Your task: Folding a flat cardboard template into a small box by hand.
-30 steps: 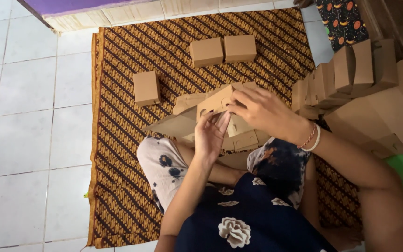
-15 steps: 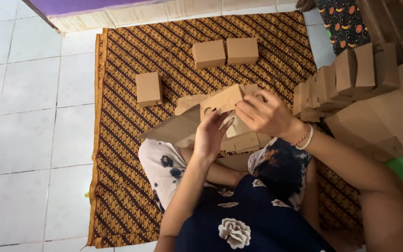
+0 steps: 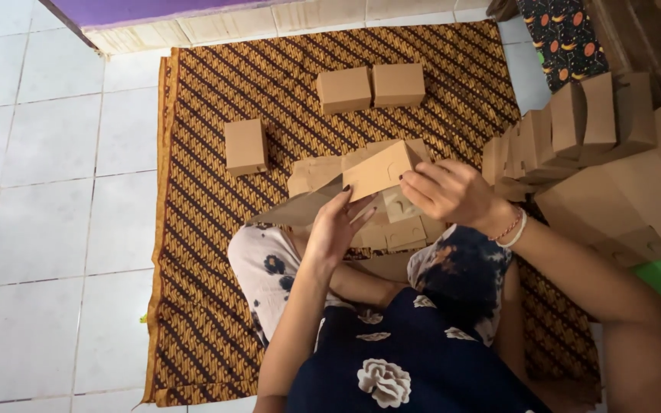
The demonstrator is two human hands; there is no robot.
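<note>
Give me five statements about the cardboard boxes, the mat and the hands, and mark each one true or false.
1. Both hands hold a partly folded brown cardboard box. True: the left hand and the right hand are both on it.
2. Two finished boxes sit side by side at the far end of the patterned mat. True.
3. The single box to the left lies on the white floor tiles. False: it lies on the mat.
4. The right wrist is bare. False: it wears a bracelet.
5. More folded boxes stand in a row on the right. True.
</note>
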